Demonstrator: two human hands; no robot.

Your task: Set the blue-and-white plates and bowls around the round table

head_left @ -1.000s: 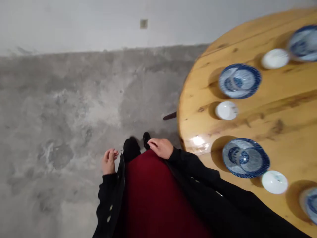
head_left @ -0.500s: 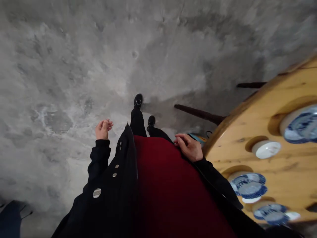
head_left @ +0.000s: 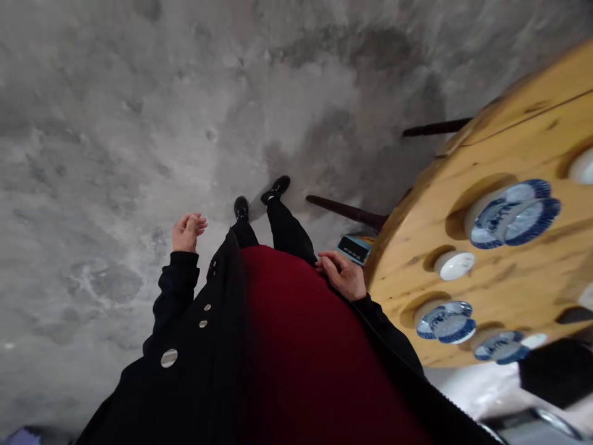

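My left hand (head_left: 188, 232) hangs over the floor at the left, its fingers loosely bent and nothing between them. At the right side of my red top (head_left: 296, 321), my right hand (head_left: 343, 275) hangs by the edge of my black coat, fingers relaxed and slightly curled. It appears to hold nothing. Nearest to it are a blue box (head_left: 354, 248) low beside the table and the rim of a round wooden table (head_left: 398, 272). On that table stand a large blue-and-white bowl (head_left: 512, 213), a small white bowl (head_left: 454, 265) and two smaller blue-and-white dishes, one nearer me (head_left: 445, 321).
Dark table legs (head_left: 345, 211) slant out across the grey concrete floor (head_left: 139, 154). My black shoes (head_left: 277, 188) are on the floor ahead. A black object (head_left: 558, 371) sits beyond the table's lower edge. Another white bowl (head_left: 582, 167) is at the right border.
My feet have swapped, the right one now further forward. The table and its bowls have shifted left in view, showing more of the tabletop. Both hands keep about the same pose.
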